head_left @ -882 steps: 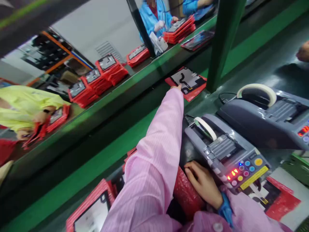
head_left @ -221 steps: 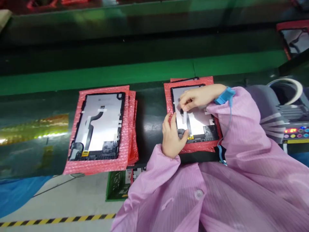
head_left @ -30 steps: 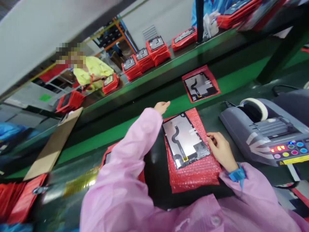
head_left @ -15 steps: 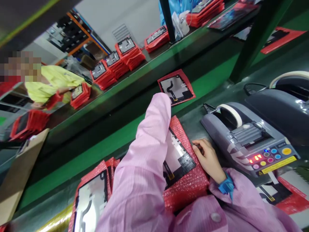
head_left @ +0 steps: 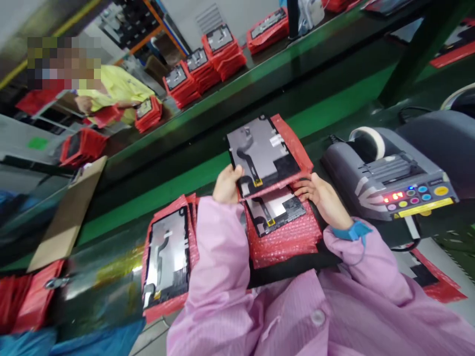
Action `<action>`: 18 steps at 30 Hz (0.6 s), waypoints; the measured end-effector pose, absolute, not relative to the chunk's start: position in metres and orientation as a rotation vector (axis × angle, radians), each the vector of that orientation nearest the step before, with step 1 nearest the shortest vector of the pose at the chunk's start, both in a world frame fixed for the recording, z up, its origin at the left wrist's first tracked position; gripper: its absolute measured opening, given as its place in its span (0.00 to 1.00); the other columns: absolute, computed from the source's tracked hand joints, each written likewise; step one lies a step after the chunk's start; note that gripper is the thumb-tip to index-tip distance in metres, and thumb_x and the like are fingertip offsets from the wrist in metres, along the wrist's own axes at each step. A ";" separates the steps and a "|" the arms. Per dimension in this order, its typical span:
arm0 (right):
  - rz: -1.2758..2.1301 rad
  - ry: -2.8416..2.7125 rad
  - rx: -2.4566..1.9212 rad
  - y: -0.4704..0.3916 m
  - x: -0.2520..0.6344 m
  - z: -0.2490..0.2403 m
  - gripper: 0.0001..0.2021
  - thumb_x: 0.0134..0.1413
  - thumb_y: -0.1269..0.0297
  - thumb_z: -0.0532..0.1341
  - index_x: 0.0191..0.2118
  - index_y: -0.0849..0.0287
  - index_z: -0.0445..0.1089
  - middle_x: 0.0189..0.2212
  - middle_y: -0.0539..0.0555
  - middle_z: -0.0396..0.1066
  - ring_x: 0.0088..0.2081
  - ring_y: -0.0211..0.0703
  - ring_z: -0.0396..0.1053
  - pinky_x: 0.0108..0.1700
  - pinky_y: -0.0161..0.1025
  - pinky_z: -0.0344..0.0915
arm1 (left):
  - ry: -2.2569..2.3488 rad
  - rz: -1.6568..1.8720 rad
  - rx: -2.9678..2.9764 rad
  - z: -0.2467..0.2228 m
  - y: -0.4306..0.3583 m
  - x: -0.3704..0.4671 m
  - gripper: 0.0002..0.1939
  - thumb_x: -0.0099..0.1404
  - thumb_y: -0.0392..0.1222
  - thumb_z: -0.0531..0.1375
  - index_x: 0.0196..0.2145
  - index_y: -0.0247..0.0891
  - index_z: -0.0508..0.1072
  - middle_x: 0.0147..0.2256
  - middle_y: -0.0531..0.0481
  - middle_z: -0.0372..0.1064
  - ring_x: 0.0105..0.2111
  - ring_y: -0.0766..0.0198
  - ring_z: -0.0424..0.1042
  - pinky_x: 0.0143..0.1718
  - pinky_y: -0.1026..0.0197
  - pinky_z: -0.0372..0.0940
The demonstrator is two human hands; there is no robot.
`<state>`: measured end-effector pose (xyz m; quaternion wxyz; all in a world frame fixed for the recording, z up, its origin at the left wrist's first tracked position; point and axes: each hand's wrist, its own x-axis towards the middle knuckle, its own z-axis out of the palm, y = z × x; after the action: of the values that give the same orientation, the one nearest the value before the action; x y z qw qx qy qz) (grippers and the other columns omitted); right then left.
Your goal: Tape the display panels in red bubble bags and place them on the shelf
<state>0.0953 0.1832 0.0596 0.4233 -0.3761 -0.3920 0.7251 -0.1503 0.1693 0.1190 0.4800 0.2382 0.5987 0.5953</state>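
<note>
A grey and black panel (head_left: 256, 153) on a red bubble-wrap sleeve is raised and tilted over the central stack. My left hand (head_left: 227, 185) grips its lower left corner, thumb on top. At the lower right corner, my right hand (head_left: 315, 194) has its fingers spread, close to the red sleeve's edge; a blue band is round that wrist. Beneath, another panel (head_left: 276, 210) lies on the stack of red bubble-wrap sleeves (head_left: 285, 244).
A grey tape dispenser (head_left: 393, 173) stands at right beside a second one. Left of my left sleeve lies another panel stack (head_left: 168, 257). Behind the green conveyor, red stacks (head_left: 222, 49) line a ledge, and a person in yellow (head_left: 118, 86) handles red sleeves.
The panel that lay on the conveyor is now raised above the central stack, in my left hand, which has drawn back toward me. My right hand has moved up to the panel's corner. The view has shifted.
</note>
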 end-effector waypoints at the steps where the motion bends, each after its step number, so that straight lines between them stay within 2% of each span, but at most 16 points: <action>1: 1.873 -0.985 -0.930 0.181 0.095 0.062 0.27 0.46 0.39 0.68 0.40 0.58 0.69 0.32 0.52 0.72 0.29 0.36 0.71 0.28 0.32 0.67 | 1.482 1.454 0.582 0.110 0.147 -0.144 0.17 0.58 0.42 0.71 0.29 0.37 0.64 0.21 0.59 0.61 0.18 0.72 0.61 0.23 0.68 0.62; 4: 1.945 -1.051 -0.987 0.172 0.098 0.066 0.25 0.38 0.45 0.73 0.34 0.59 0.69 0.26 0.49 0.69 0.24 0.33 0.69 0.23 0.30 0.63 | 1.601 1.437 0.610 0.079 0.103 -0.126 0.17 0.59 0.48 0.69 0.35 0.38 0.66 0.25 0.56 0.67 0.22 0.69 0.67 0.27 0.65 0.66; 6: 1.930 -1.172 -1.077 0.160 0.103 0.066 0.25 0.40 0.43 0.71 0.33 0.60 0.68 0.23 0.48 0.67 0.21 0.34 0.66 0.22 0.31 0.61 | 1.683 1.436 0.646 0.062 0.087 -0.119 0.16 0.61 0.49 0.66 0.40 0.37 0.68 0.33 0.50 0.73 0.31 0.64 0.73 0.37 0.61 0.70; 8: 1.815 -1.371 -1.177 0.142 0.109 0.067 0.23 0.46 0.43 0.67 0.34 0.60 0.69 0.20 0.48 0.65 0.20 0.35 0.64 0.22 0.33 0.60 | 1.798 1.434 0.717 0.049 0.075 -0.116 0.16 0.63 0.47 0.64 0.44 0.37 0.70 0.41 0.44 0.74 0.44 0.58 0.74 0.49 0.56 0.68; 11: 1.362 -1.584 -1.332 0.105 0.126 0.066 0.19 0.52 0.46 0.64 0.38 0.60 0.72 0.22 0.49 0.65 0.23 0.37 0.63 0.27 0.37 0.62 | 2.171 1.273 0.969 0.037 0.058 -0.113 0.22 0.65 0.46 0.61 0.55 0.38 0.68 0.47 0.40 0.72 0.53 0.51 0.70 0.58 0.49 0.62; 15: 0.443 -0.993 -1.510 0.068 0.160 0.050 0.16 0.55 0.53 0.63 0.45 0.55 0.66 0.36 0.53 0.66 0.34 0.41 0.66 0.37 0.40 0.65 | 2.454 1.007 1.248 0.032 0.042 -0.107 0.28 0.68 0.48 0.57 0.62 0.33 0.63 0.47 0.35 0.69 0.50 0.47 0.70 0.54 0.45 0.65; 16: 0.323 -0.805 -1.517 0.067 0.170 0.043 0.16 0.55 0.53 0.62 0.45 0.55 0.64 0.39 0.54 0.65 0.35 0.42 0.65 0.37 0.40 0.65 | 2.491 0.995 1.300 0.033 0.039 -0.105 0.28 0.68 0.49 0.57 0.62 0.32 0.64 0.48 0.34 0.67 0.50 0.46 0.70 0.54 0.45 0.65; 18: 0.351 -0.590 -1.548 0.074 0.188 0.032 0.15 0.54 0.53 0.61 0.43 0.55 0.63 0.38 0.55 0.65 0.32 0.41 0.63 0.32 0.41 0.62 | 2.575 1.010 1.432 0.036 0.036 -0.099 0.28 0.68 0.50 0.57 0.61 0.30 0.65 0.50 0.32 0.65 0.52 0.44 0.67 0.56 0.44 0.63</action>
<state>0.1876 0.0744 0.0318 0.6623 -0.6849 -0.2611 0.1551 -0.0989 0.0363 0.0357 0.0134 0.4598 0.8266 0.3243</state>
